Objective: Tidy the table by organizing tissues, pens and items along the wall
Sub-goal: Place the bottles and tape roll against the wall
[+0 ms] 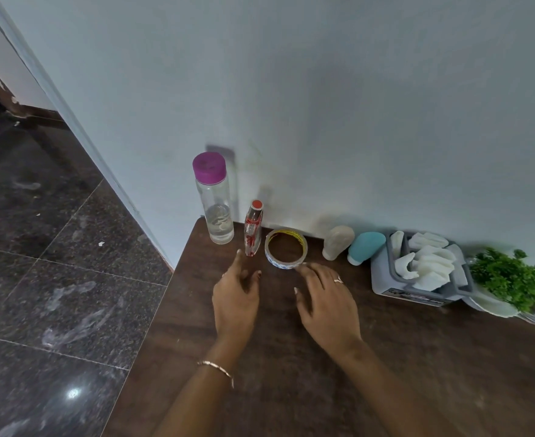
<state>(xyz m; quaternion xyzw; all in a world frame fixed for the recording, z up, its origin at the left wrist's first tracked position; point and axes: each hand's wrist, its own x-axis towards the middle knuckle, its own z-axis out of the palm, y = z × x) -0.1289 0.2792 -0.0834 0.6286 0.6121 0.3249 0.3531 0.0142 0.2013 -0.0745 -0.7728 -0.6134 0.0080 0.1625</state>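
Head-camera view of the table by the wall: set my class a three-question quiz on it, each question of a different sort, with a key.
1. True or false: the clear bottle with the purple cap lies on its side.
2. Which thing do the right hand fingers reach? A) the tape roll B) the teal bottle C) the green plant
3. Fill in: the white tissues sit in a grey ____.

Key:
1. False; it stands upright at the wall.
2. A; the fingertips are at its near rim, though whether they touch it cannot be told. The left hand is open, holding nothing.
3. Holder.
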